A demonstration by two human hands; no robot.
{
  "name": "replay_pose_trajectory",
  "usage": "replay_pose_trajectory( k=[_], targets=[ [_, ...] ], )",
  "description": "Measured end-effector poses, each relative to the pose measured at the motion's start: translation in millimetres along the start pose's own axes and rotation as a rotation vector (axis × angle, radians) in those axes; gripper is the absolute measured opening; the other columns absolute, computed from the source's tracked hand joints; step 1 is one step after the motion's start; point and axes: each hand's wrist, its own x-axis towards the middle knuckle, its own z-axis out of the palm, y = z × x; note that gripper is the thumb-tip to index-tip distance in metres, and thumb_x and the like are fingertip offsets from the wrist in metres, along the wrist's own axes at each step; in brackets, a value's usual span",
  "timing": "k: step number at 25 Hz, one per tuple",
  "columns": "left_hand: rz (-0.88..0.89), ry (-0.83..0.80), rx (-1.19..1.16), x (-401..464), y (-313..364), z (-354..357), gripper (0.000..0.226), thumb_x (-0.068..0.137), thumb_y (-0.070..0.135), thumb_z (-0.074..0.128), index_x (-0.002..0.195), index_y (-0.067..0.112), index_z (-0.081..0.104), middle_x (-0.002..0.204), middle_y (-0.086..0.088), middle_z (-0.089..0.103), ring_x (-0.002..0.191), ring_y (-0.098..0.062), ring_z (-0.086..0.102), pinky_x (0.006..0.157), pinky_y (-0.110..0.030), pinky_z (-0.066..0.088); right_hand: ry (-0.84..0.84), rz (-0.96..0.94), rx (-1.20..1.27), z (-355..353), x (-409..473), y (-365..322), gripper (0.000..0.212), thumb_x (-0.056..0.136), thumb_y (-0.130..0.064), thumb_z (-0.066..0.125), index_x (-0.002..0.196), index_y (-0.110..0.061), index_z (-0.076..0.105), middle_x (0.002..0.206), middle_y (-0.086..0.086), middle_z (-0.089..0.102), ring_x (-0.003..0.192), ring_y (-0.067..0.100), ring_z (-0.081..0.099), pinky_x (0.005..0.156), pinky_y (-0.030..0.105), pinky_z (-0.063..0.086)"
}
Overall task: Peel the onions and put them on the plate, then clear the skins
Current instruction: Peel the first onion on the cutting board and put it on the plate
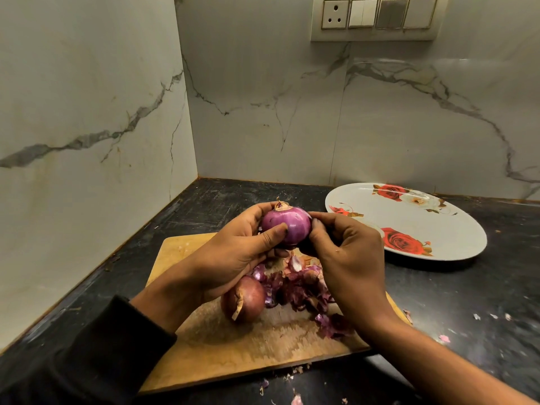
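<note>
Both hands' grip: one onion

Single head view, looking forward-down, close over counter corner.

Far left: two walls meet in corner, desk shut in on left and far sides. Board fills near-centre; skin pile and unpeeled onion sit mid-board, touching. Plate far right, apart from board, strip of bare desk between. Open desk right of board, w/ skin scraps only. Switch panel high on far wall.
</note>
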Motion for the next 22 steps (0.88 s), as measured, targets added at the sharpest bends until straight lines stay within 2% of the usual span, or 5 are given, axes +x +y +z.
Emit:
replay_pose_trajectory(
  k=[4,8,11,17,22],
  targets=[
    [-0.008,0.004,-0.024,0,0,-1,0.048,0.077,0.016,0.066,0.124,0.020,0.057,0.109,-0.007,0.072,0.099,-0.031,0.062,0.086,-0.036,0.058,-0.149,0.074,0.101,-5,9,-1,0.027,0.099,-0.019,0.058,0.124,-0.016,0.067,0.106,-0.002,0.073,0.092,0.015,0.073,0.074,0.030,0.061],
    [-0.020,-0.004,-0.032,0,-1,-2,0.049,0.078,0.014,0.065,0.126,0.017,0.056,0.111,-0.006,0.073,0.113,-0.039,0.061,0.092,-0.041,0.055,-0.311,0.134,0.230,-16,19,-4,0.025,0.097,-0.015,0.059,0.118,-0.019,0.069,0.104,-0.002,0.075,0.086,0.011,0.074,0.066,0.021,0.058],
    [-0.019,-0.031,-0.034,0,0,-2,0.049,0.078,0.013,0.065,0.126,0.015,0.055,0.114,-0.010,0.071,0.109,-0.031,0.068,0.089,-0.038,0.059,-0.286,0.096,0.163,-17,21,-3,0.025,0.095,-0.009,0.061,0.116,-0.020,0.070,0.101,-0.001,0.074,0.081,0.009,0.074,0.066,0.018,0.058],
    [-0.009,-0.042,0.002,-1,0,-4,0.047,0.077,0.016,0.067,0.122,0.019,0.056,0.108,-0.002,0.074,0.105,-0.023,0.071,0.082,-0.028,0.060,-0.131,-0.115,-0.116,-9,16,1,0.019,0.096,-0.012,0.062,0.111,-0.012,0.073,0.092,-0.001,0.074,0.081,0.012,0.072,0.070,0.027,0.061],
    [-0.005,-0.063,-0.004,-2,1,-3,0.044,0.077,0.014,0.066,0.121,0.020,0.057,0.105,0.001,0.075,0.102,-0.020,0.072,0.077,-0.023,0.058,-0.037,-0.160,-0.149,-7,13,2,0.015,0.096,-0.012,0.063,0.105,-0.013,0.074,0.086,-0.003,0.073,0.076,0.008,0.070,0.066,0.028,0.062]
  ],
)
